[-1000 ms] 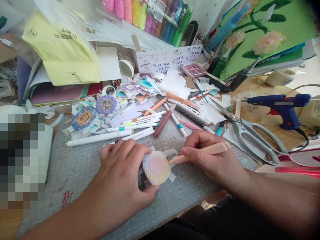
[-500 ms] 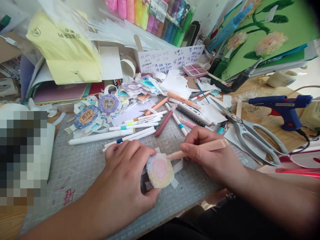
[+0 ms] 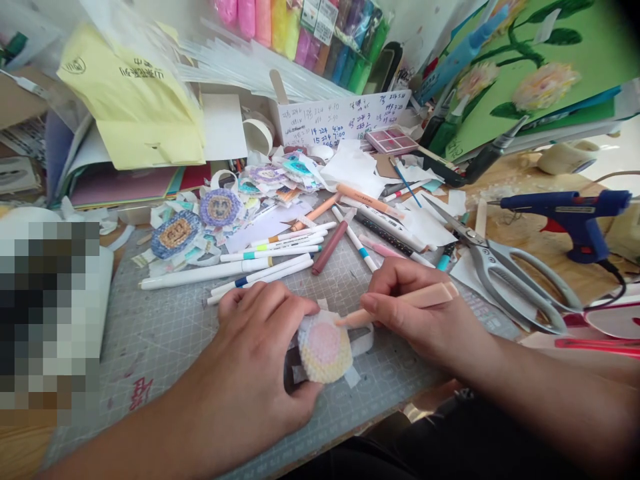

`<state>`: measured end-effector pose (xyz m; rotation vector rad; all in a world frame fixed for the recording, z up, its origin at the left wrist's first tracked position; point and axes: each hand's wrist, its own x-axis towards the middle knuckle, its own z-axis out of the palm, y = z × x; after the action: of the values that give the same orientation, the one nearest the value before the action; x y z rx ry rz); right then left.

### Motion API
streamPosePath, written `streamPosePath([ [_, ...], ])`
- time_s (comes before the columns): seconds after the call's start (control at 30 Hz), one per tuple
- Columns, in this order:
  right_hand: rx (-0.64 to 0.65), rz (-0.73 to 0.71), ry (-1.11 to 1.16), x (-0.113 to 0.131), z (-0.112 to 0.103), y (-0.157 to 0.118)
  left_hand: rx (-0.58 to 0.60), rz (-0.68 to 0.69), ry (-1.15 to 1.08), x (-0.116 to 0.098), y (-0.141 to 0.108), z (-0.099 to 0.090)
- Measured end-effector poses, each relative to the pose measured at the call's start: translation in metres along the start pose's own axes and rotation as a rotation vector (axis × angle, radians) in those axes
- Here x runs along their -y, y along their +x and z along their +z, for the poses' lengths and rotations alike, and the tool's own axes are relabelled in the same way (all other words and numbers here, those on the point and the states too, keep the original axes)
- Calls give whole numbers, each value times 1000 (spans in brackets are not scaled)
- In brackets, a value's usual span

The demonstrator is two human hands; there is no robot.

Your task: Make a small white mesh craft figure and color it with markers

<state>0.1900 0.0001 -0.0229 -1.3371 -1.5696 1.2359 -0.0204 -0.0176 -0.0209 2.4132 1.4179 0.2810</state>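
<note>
My left hand (image 3: 265,347) grips a small rounded paper piece (image 3: 326,350) by its left side, thumb below and fingers above. The piece is coloured pink in the middle, with yellow and pale blue around it. Strips of white paper or tape stick out from its edges. In my right hand (image 3: 415,307) is a peach-coloured marker (image 3: 425,295), held like a pen. Its tip touches the piece near the upper right of the pink centre. Beneath both hands lies a grey gridded cutting mat (image 3: 170,333).
Several markers (image 3: 270,260) lie just beyond my hands. Finished-looking coloured paper pieces (image 3: 220,207) are heaped behind them. Large scissors (image 3: 500,267) and a blue glue gun (image 3: 570,207) rest at the right. A yellow paper bag (image 3: 135,100) stands back left.
The marker tip has shifted slightly lower on the piece, towards the edge of the pink centre. The whole view has moved a little; both hands keep their hold.
</note>
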Motion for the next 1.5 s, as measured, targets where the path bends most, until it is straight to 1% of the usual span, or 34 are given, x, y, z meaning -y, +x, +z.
streamPosePath([
  [0.3,26,-8,24,-3,-1,0,13,-13,-10,0,-1,-1],
  [0.63,7,38,31,-3,0,1,40,-24,-28,-2,0,-4],
  [0.87,11,40,28,-3,0,3,47,-15,-21,0,1,-4],
  [0.97,-13,31,25,-4,-1,3,51,-15,-20,0,1,-4],
  [1.1,16,44,59,-5,-1,2,46,-18,-17,-1,1,-4],
  [1.2,-21,30,66,-7,0,2,47,-14,-16,-1,1,-3],
  [1.3,-7,45,67,-8,0,1,39,-7,-14,-1,1,-3],
  [1.4,-39,30,73,-7,0,0,42,-9,-10,0,0,-3],
  [1.5,-3,51,50,-5,0,-1,43,-9,-6,0,0,-3],
])
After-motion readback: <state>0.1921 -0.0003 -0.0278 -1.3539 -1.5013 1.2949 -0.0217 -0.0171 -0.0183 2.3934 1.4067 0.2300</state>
